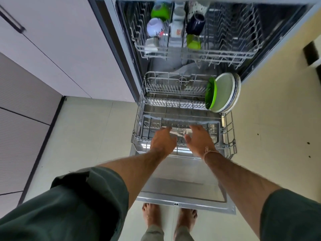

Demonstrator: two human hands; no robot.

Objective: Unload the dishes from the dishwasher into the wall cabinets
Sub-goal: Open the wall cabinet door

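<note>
Two racks: upper rack (225, 54), lower rack (229, 129). Plates, I count three for sure: one bright green plate (211, 92), one pale plate (225, 92), one blue-rimmed plate (238, 87), maybe more hidden behind. Up top: two green cups (160, 11) (193, 41), one dark blue mug (195, 23), one white floral cup (154, 26).

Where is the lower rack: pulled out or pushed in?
Pulled out: the lower rack rests over the lowered door, plates standing at its right rear.

Left hand (163, 140) and right hand (198, 139) over the lower rack (173, 100), plates (224, 93) upright at its far right
</note>
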